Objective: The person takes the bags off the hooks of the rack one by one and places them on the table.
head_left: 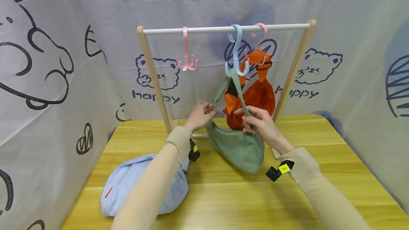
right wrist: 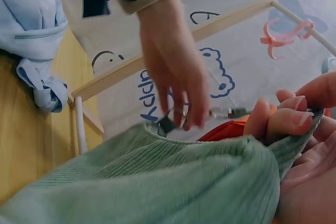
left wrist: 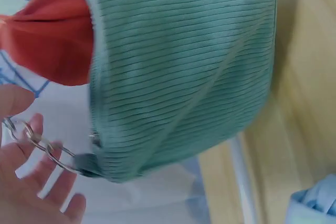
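Head view: the green bag [head_left: 238, 148] hangs below and between your left hand [head_left: 198, 116] and right hand [head_left: 263, 125], strap [head_left: 240, 91] up at the blue hook [head_left: 236, 52]; long axis slopes down rightward.

Left wrist: chained end points toward your left hand, touching the metal chain [left wrist: 38, 141]; pinch unconfirmed.

Right wrist: your right hand, nearer the lower end, pinches the strap.

Can't see the green bag [right wrist: 168, 187] whole in the right-wrist view, nor all the blue bag [head_left: 123, 180] behind the left sleeve [head_left: 151, 184].
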`<state>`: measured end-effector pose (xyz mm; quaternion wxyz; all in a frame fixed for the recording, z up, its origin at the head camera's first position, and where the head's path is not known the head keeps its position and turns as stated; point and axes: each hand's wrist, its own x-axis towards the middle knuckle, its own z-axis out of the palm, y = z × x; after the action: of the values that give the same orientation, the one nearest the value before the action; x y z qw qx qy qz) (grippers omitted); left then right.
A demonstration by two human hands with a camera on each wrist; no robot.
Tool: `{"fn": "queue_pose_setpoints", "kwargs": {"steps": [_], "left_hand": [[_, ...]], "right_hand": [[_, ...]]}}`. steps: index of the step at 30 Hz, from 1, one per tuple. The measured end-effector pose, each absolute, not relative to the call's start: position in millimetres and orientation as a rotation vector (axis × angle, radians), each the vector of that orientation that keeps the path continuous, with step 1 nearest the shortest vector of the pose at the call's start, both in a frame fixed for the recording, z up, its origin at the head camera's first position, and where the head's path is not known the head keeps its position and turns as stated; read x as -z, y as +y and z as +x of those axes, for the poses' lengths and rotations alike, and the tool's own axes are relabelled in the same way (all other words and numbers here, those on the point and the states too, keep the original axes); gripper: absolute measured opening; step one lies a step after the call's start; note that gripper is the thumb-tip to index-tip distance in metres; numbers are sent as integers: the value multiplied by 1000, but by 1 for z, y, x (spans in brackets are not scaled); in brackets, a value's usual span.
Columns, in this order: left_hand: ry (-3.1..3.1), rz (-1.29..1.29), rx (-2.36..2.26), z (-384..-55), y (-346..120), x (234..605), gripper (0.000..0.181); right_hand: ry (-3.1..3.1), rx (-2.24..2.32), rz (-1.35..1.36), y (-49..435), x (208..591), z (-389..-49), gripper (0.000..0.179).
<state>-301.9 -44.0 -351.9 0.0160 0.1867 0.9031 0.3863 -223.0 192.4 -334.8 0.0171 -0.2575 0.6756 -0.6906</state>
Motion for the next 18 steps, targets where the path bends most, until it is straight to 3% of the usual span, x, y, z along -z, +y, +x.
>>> {"fn": "queue_pose_setpoints", "kwargs": {"steps": [11, 18], "left_hand": [[2394, 774, -1554, -300, -67, 306, 11], [2240, 835, -1670, -291, -61, 270, 17]], "right_hand": [[2356, 2165, -650, 189, 321, -234, 17], [2434, 2162, -648, 184, 309, -241, 15]]}}
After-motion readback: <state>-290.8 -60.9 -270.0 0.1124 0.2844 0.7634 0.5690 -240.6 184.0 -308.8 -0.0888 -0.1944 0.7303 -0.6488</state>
